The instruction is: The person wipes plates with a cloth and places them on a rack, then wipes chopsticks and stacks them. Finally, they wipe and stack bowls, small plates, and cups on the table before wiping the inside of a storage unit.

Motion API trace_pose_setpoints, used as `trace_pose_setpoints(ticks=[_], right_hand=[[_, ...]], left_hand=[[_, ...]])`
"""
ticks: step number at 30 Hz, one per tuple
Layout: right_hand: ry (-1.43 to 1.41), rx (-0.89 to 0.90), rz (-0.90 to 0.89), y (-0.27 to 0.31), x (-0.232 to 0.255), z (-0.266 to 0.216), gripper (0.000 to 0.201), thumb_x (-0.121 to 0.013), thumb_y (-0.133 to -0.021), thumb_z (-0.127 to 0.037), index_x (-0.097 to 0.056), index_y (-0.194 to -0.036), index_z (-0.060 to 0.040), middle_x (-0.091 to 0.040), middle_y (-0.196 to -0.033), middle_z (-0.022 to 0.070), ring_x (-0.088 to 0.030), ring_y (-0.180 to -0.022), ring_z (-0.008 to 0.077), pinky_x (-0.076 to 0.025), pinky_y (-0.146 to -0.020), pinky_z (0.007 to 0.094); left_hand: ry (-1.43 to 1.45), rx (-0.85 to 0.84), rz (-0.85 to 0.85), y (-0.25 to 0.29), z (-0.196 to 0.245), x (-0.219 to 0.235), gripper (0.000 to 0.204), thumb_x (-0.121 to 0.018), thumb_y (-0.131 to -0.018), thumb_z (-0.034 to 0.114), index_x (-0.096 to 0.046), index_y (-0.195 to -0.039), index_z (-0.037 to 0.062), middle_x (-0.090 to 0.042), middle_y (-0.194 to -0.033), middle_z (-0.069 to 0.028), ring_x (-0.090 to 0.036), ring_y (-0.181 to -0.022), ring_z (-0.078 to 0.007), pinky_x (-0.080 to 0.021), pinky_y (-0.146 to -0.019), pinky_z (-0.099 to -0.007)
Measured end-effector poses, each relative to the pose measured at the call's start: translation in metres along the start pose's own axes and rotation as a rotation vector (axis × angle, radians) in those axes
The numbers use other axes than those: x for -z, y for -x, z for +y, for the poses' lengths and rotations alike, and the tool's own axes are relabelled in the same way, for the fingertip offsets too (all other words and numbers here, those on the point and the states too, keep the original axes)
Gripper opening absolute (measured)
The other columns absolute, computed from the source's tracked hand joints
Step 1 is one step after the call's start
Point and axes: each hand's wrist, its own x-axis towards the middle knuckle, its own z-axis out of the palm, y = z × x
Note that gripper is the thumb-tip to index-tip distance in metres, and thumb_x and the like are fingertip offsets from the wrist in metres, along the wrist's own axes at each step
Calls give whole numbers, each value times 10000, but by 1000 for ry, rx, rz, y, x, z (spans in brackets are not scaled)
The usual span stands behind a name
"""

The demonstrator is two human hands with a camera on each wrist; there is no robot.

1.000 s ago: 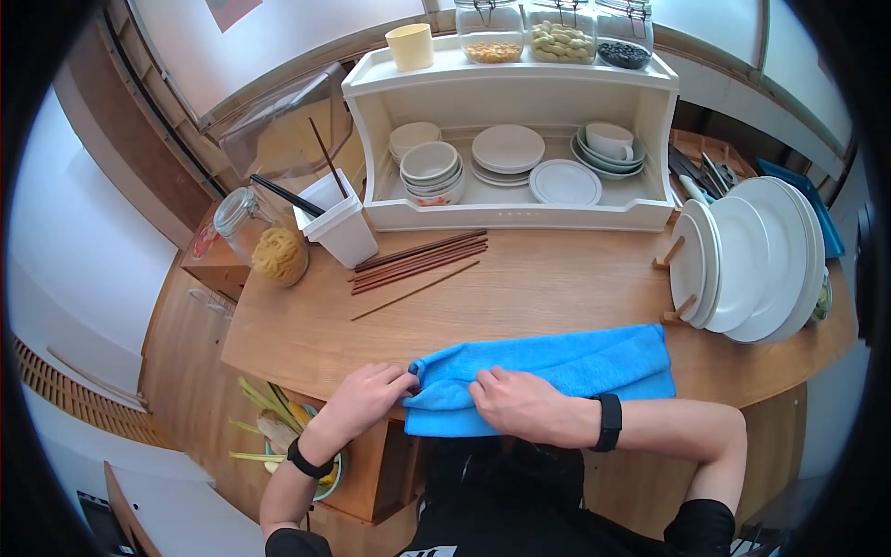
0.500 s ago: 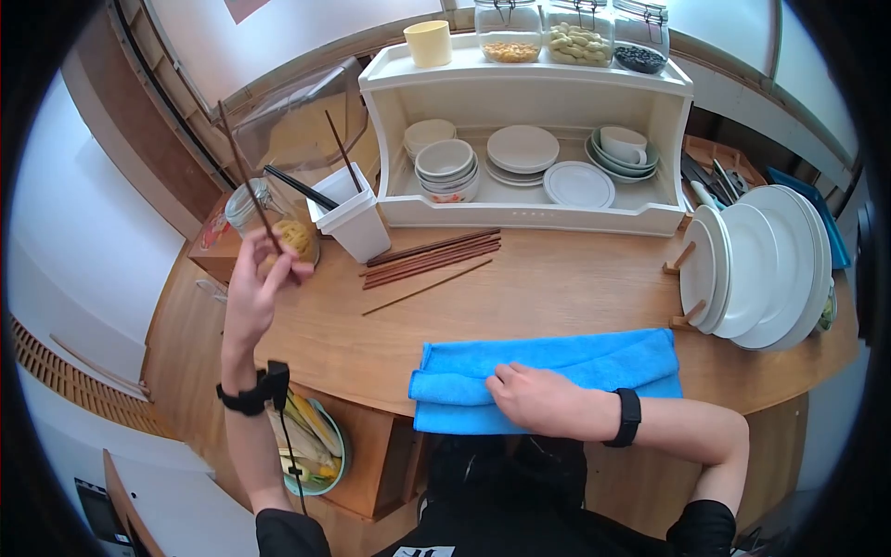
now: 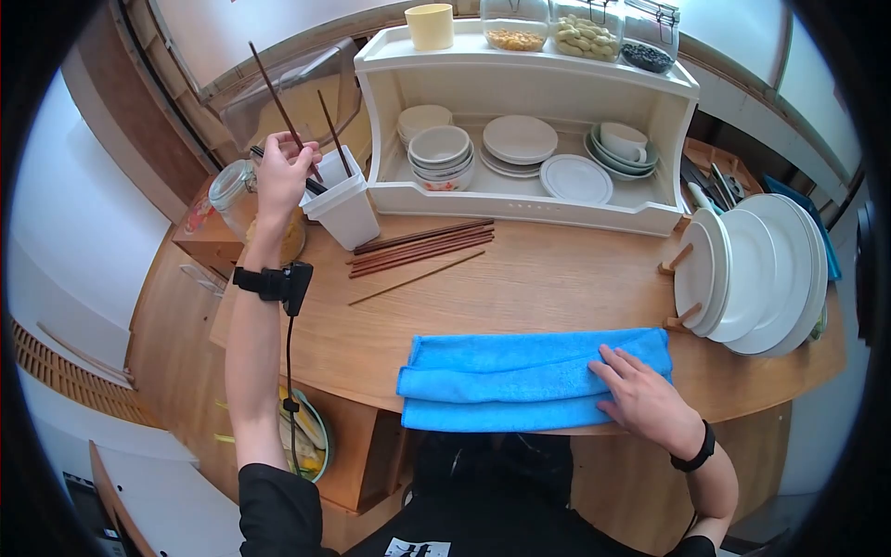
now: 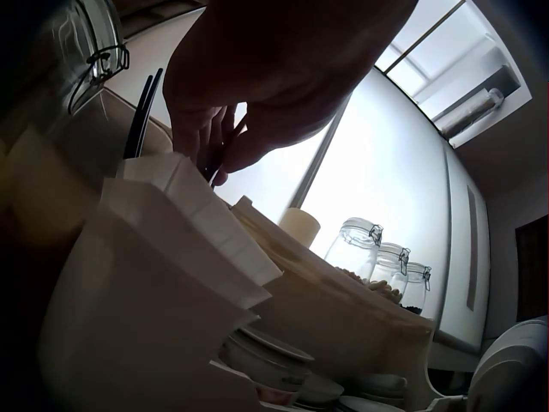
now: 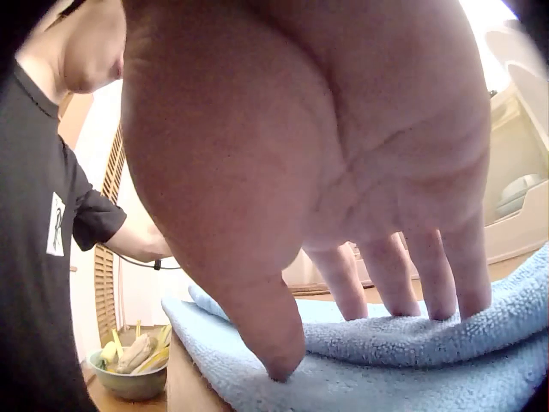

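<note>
My left hand pinches a dark brown chopstick at the mouth of the white plastic holder. In the left wrist view the fingers point down over the holder's rim, and the chopstick's lower end is mostly hidden. Another brown chopstick and a black pair stand in the holder. Toward the right end of a folded blue towel, my right hand rests with fingers spread. Its fingertips and thumb touch the cloth in the right wrist view.
Several brown chopsticks lie on the table, with a thinner one apart from them. A white shelf with bowls and plates stands behind. Plates stand in a rack at right. A pasta jar is beside the holder.
My left hand has left the towel's left end, risen with a chopstick and moved over to the holder. My right hand has slid right along the towel, its fingers now spread.
</note>
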Motion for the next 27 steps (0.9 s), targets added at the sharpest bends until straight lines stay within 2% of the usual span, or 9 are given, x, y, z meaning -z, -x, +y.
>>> trace_pose_setpoints(ticks=[7, 10, 13, 15, 17, 19, 21, 22, 27], right_hand=[[19, -7, -30, -6, -4, 3, 521, -722, -878, -205, -504, -1314, -18, -493, -1430, 286, -527, -1284, 455, -472, -1036, 472], [15, -2, -42, -9, -2, 4, 505, -726, -873, -199, -500, -1287, -20, -486, -1436, 289, -520, -1295, 457, -489, -993, 478], [-3, 22, -52, -11, 1, 8, 493, -723, -874, -201, -491, -1272, -24, -475, -1450, 292, -522, -1299, 458, -495, -964, 482], [0, 25, -59, -13, 0, 10, 485, -716, -880, -199, -487, -1269, -21, -468, -1455, 300, -522, -1298, 465, -496, -958, 492], [30, 10, -53, -15, -7, 12, 483, -711, -883, -194, -481, -1268, -16, -461, -1458, 309, -518, -1297, 480, -498, -950, 505], [83, -18, -38, -20, -16, 10, 486, -710, -884, -185, -474, -1271, -8, -454, -1461, 318, -511, -1295, 500, -500, -939, 522], [59, -44, -60, -25, -13, 8, 489, -707, -888, -190, -470, -1269, 5, -449, -1458, 327, -504, -1291, 519, -499, -939, 544], [46, -54, -71, -29, -11, 8, 490, -706, -891, -192, -468, -1268, 11, -446, -1457, 332, -500, -1289, 528, -499, -938, 555], [-33, -57, -46, -48, -10, 22, 531, -727, -881, -222, -462, -1279, 10, -435, -1469, 319, -487, -1284, 552, -487, -962, 583]], left_hand=[[-427, -149, 150, 4, 9, -10, 415, -620, -965, 71, -444, -1325, -39, -668, -1175, -165, -703, -987, -265, -584, -867, -344], [-532, -495, 378, 18, 18, -23, 423, -638, -947, 81, -472, -1320, -29, -680, -1084, -119, -700, -948, -246, -570, -863, -336], [-490, -608, 119, 71, 48, -39, 340, -646, -947, 89, -538, -1255, -5, -665, -1014, -92, -682, -956, -197, -555, -851, -318], [-354, -181, -464, 125, 74, -47, 296, -677, -935, 102, -579, -1200, 12, -653, -1017, -107, -658, -1006, -176, -540, -852, -292], [-438, -174, -986, 174, 87, -52, 475, -715, -938, 325, -562, -1264, 15, -657, -1159, -203, -655, -1100, -300, -530, -949, -404], [-367, -215, -1314, 229, 80, -53, 728, -707, -911, 476, -449, -1423, 26, -559, -1343, -284, -566, -1241, -438, -476, -1036, -520], [-719, -359, -1393, 264, 100, -60, 903, -701, -884, 540, -306, -1525, 43, -409, -1488, -317, -440, -1322, -558, -432, -1056, -612], [-689, -324, -1313, 273, 99, -61, 887, -749, -871, 444, -311, -1518, 23, -397, -1464, -322, -470, -1240, -618, -482, -934, -687], [-738, -369, -1109, 257, 62, -74, 852, -784, -838, 357, -347, -1493, 31, -406, -1432, -229, -483, -1273, -521, -481, -990, -593]])
